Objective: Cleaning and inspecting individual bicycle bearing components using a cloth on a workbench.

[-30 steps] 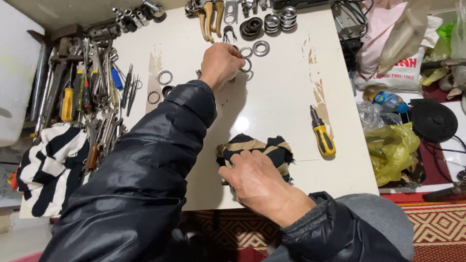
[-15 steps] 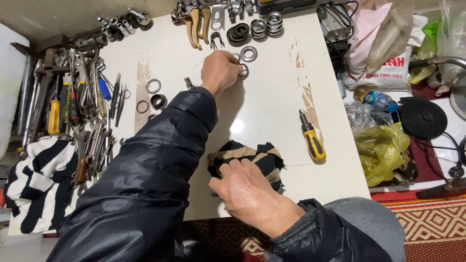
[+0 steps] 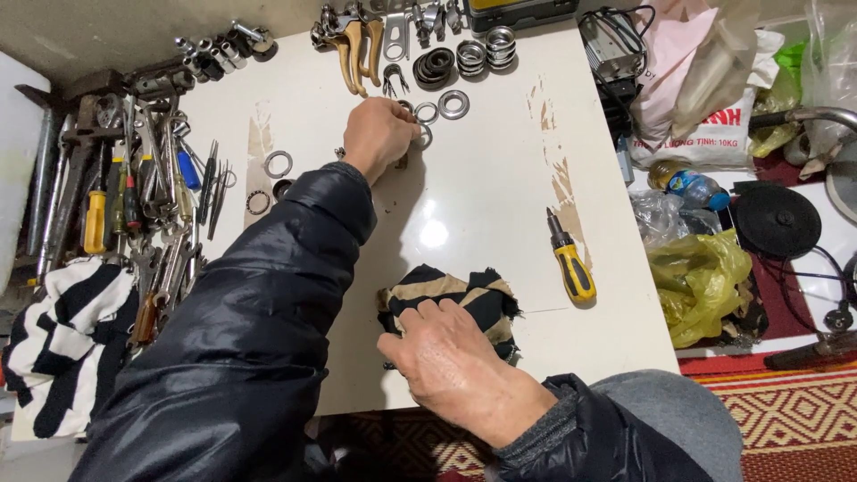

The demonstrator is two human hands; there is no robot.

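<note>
Hands work on a glossy white tabletop (image 3: pixel 464 205). Left hand (image 3: pixel 379 136) reaches to the table's far side, fingers curled down over a small metal ring (image 3: pixel 423 137); whether they pinch it cannot be told. Two more steel rings (image 3: pixel 453 104) lie just beyond. Right hand (image 3: pixel 449 361) rests at the table's near edge, fingers pressing a crumpled black-and-tan striped cloth (image 3: pixel 464 299). Right of the cloth lies a yellow-handled screwdriver (image 3: pixel 571 266).
</note>
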